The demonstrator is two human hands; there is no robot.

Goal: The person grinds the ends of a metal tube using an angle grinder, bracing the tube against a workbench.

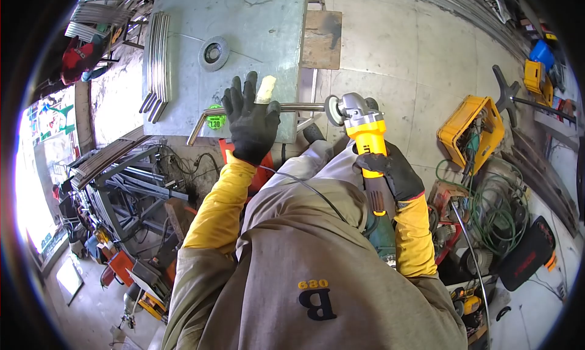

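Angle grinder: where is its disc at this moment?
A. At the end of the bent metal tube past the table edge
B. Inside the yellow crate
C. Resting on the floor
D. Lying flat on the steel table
A: the right hand holds the yellow angle grinder with its disc against the bent metal tube, which the left hand pins to the steel table.

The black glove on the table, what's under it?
Under the left hand lies a bent metal rod on the table. The stretch beneath the palm is covered.
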